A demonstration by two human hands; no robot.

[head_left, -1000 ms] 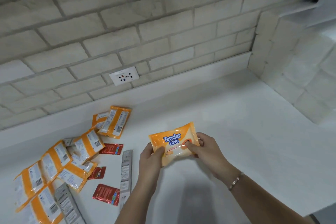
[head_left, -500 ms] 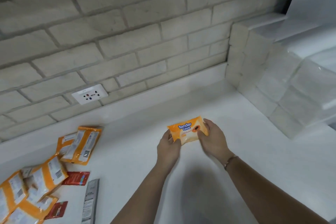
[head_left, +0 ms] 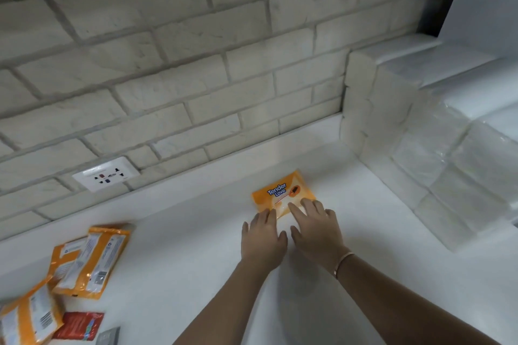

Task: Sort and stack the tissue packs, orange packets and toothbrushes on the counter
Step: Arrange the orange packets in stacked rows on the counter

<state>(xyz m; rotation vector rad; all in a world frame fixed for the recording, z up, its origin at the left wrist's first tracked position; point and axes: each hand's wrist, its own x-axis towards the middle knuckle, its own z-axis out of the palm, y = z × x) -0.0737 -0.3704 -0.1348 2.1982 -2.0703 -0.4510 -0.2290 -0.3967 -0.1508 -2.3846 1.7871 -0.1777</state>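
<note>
An orange pack is lying flat on a white counter, printed side up, just in front of the low ledge at the foot of a pale brick wall and near the right-hand corner. A moment ago both hands were holding it up off the surface, pinching it at each side; now it is resting on the counter and the hands are letting go. The left hand is reaching forward with straight fingers, their tips touching the pack's near left edge. The right hand is lying with fingers straight and spread over the pack's near right part. Neither hand is curling round anything.

This is likely marking the spot where a new stack is starting, well apart from the loose packs and a red sachet waiting at the far left.

The pack's long axis is running roughly along the wall, tilting slightly so its right end is sitting closer to the wall. Its blue lettering is reading the right way up for the person, with the top edge pointing toward the wall.
</note>
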